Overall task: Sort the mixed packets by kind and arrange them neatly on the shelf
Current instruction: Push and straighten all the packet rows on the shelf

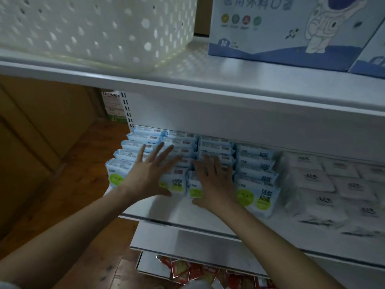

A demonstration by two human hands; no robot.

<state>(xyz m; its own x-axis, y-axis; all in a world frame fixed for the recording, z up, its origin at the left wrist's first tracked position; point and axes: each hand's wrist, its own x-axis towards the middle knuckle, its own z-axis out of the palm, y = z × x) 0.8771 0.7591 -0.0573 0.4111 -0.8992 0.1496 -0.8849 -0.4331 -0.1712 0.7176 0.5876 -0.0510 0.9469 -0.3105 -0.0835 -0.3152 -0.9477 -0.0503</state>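
Light blue packets (257,191) with a green smiley circle stand in several rows on the white middle shelf (170,213). My left hand (149,174) lies flat with fingers spread on top of the two left rows. My right hand (214,180) lies flat on the row beside it, its thumb at the front packet's lower edge. White packets (341,184) with dark print lie in rows on the shelf's right part.
A perforated white basket (93,28) and a blue and white box (281,28) stand on the upper shelf. Red packets (198,272) lie on the shelf below. Brown wooden floor and a wall panel are at the left.
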